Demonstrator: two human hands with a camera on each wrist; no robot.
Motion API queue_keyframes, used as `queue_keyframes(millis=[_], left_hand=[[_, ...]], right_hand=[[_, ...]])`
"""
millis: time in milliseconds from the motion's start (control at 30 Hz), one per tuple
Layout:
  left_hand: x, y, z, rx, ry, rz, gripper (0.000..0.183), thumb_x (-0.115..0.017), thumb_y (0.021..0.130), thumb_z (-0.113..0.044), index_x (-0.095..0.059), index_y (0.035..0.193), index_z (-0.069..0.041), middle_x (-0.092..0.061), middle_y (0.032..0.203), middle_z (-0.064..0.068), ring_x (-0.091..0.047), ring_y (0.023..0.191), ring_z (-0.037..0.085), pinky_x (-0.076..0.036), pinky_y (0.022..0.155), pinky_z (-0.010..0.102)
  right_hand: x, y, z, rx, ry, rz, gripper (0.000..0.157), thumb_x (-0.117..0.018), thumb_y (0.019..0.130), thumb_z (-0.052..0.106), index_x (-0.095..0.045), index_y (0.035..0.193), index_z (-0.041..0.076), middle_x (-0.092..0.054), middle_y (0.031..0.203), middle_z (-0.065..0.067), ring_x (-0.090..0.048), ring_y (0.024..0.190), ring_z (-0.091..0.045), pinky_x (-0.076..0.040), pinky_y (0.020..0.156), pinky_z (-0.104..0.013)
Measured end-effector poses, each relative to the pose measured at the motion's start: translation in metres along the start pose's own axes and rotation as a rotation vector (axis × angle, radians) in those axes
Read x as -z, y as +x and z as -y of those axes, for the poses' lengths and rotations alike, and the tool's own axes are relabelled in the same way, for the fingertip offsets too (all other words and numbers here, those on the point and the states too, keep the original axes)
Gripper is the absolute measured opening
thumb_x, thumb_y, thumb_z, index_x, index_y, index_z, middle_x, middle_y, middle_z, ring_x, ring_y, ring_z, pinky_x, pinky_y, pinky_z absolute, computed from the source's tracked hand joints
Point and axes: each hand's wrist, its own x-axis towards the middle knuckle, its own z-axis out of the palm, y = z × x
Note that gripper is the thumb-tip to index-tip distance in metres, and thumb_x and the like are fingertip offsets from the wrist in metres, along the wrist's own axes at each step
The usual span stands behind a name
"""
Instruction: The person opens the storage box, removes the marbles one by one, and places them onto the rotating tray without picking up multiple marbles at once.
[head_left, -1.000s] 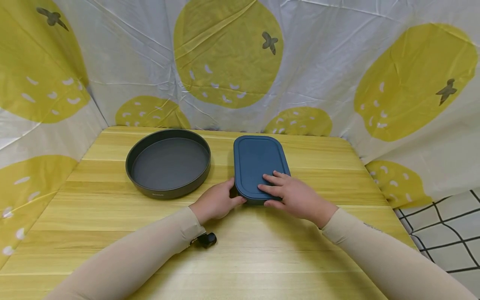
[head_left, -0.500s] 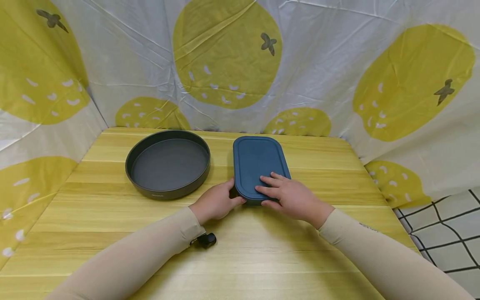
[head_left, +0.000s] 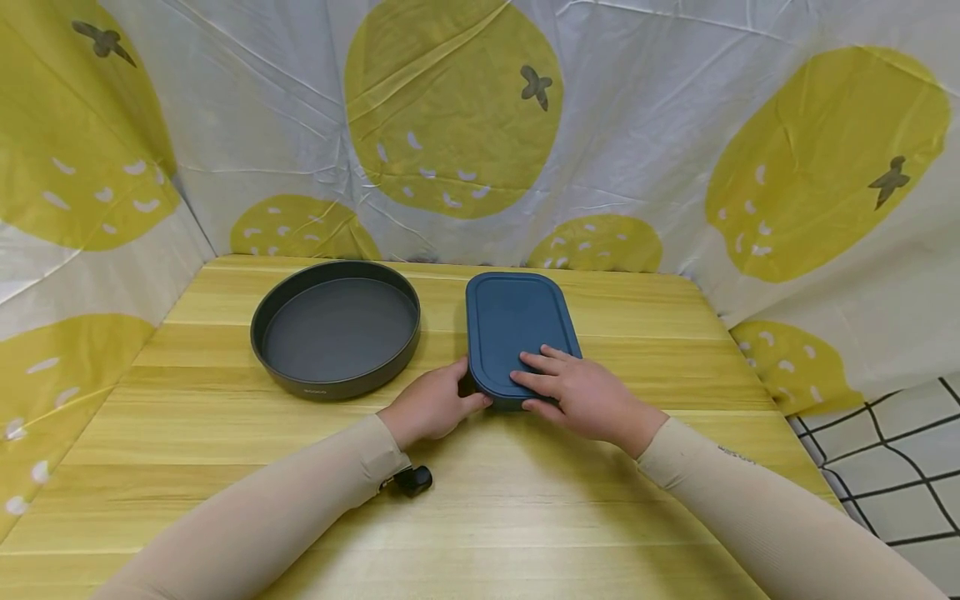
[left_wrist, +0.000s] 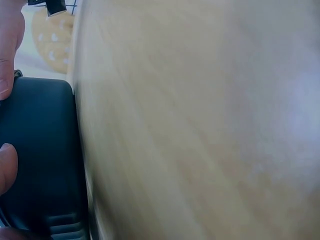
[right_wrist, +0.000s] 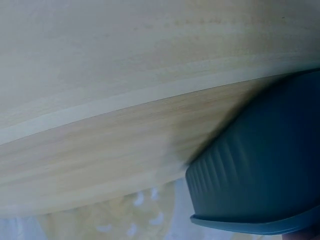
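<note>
A dark blue rectangular food container with a lid on it lies on the wooden table. My left hand holds its near left corner, thumb on the front wall and fingers round the left side, partly hidden. On the lid's near right part rests my right hand, fingers spread and fairly straight, with its thumb at the front edge. In the left wrist view the front wall of the container shows, a thumb against it. Ribbed lines mark the container's side in the right wrist view.
A round dark grey pan stands left of the container, a gap between them. The wooden table ends at a lemon-print cloth behind and at the sides. White grid cloth hangs at the right.
Between one second and half a second ago, my right hand shifted very slightly left on the lid. The left hand, container and pan stay in place.
</note>
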Motion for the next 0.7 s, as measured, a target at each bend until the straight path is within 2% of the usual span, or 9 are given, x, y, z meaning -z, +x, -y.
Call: queue_keyframes(millis=[433, 700], left_hand=[[0.0020, -0.0005, -0.0011, 0.009, 0.003, 0.009, 0.084, -0.066, 0.101, -0.054, -0.029, 0.169, -0.020, -0.046, 0.165, 0.008, -0.047, 0.151, 0.029, -0.041, 0.122, 0.047], [0.0019, -0.0008, -0.0005, 0.018, -0.010, 0.014, 0.084, -0.066, 0.102, -0.053, -0.029, 0.168, -0.018, -0.046, 0.165, 0.009, -0.047, 0.151, 0.030, -0.041, 0.122, 0.048]], right_hand=[[0.0013, -0.0007, 0.0011, 0.027, -0.015, -0.061, 0.044, -0.074, 0.100, 0.035, -0.071, 0.140, 0.019, -0.066, 0.145, -0.015, -0.063, 0.134, -0.042, -0.057, 0.102, -0.053], [0.0015, -0.0027, 0.0007, 0.051, -0.020, -0.130, 0.046, -0.076, 0.097, 0.033, -0.071, 0.140, 0.017, -0.070, 0.141, -0.014, -0.067, 0.129, -0.040, -0.059, 0.098, -0.052]])
